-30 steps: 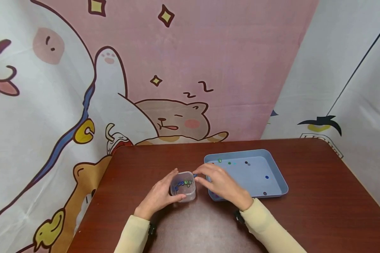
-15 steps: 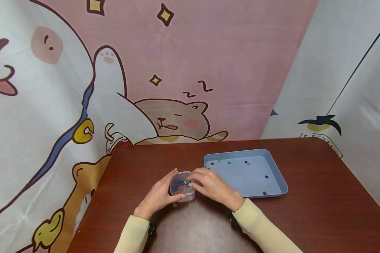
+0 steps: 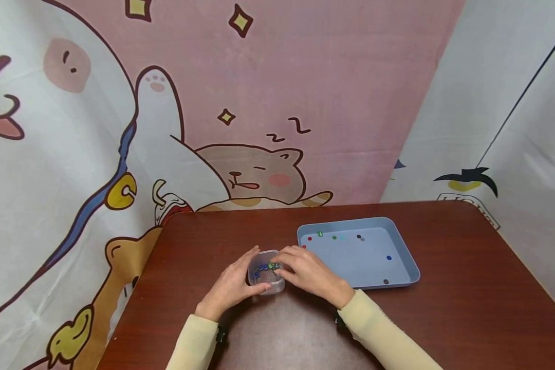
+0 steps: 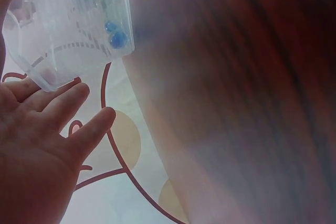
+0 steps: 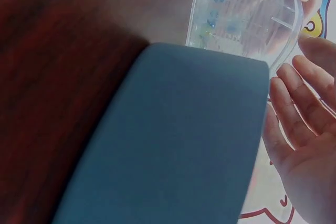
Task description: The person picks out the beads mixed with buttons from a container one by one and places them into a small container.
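My left hand (image 3: pixel 231 288) grips a small clear plastic container (image 3: pixel 267 288) from its left side, thumb along the near side and fingers along the far side. Inside the container lie several small shiny blue and green beads; two blue beads (image 4: pixel 116 36) show through its wall in the left wrist view. My right hand (image 3: pixel 310 272) reaches over the container's right rim, with thumb and index fingertips just inside it. Whether a bead is pinched there cannot be made out. In the right wrist view, the other fingers of the right hand (image 5: pixel 304 124) stretch out beside the container.
A shallow blue tray (image 3: pixel 361 285) stands right of the container, partly behind my right hand. Scattered small pieces lie in it, among them a green bead (image 3: pixel 320 234), a red piece (image 3: pixel 310 238) and a blue piece (image 3: pixel 389 258). A printed cloth (image 3: pixel 351 103) hangs behind the table.
My right hand has moved left from the tray's edge to the container, carrying a blue bead over the rim, and has since stayed there. The left hand keeps its hold.
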The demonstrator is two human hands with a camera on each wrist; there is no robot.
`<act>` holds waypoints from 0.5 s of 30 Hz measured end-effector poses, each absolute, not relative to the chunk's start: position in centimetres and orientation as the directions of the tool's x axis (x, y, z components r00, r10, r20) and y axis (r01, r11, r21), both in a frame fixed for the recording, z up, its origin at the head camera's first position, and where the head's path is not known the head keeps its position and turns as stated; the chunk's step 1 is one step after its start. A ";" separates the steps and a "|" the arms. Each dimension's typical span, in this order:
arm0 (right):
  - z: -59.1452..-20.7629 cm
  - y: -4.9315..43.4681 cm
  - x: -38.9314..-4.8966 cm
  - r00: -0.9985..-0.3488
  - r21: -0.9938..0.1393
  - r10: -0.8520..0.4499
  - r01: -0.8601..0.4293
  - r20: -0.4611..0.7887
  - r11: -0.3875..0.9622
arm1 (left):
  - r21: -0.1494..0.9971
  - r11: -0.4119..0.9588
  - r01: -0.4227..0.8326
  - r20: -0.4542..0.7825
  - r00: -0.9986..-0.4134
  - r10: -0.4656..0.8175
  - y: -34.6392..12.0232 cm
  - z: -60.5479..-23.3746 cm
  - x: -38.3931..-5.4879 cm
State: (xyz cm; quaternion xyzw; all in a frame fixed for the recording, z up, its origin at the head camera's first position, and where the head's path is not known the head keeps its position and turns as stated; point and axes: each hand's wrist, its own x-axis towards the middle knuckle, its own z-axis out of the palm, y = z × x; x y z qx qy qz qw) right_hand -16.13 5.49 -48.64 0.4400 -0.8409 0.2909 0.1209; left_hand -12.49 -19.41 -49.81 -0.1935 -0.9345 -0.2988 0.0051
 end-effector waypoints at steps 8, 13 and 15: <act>-47.8 6.6 -15.4 -0.629 -0.469 -0.612 -0.773 0.479 0.428 | 0.563 0.743 0.362 0.131 -0.927 0.352 -19.4 -49.9 -12.5; -46.7 8.0 -14.7 -0.671 -0.484 -0.566 -0.740 0.479 0.467 | 0.565 0.749 0.348 0.123 -0.932 0.341 -19.4 -49.9 -12.5; -46.4 8.7 -14.6 -0.676 -0.480 -0.557 -0.736 0.483 0.477 | 0.561 0.753 0.343 0.118 -0.934 0.337 -19.4 -49.9 -12.5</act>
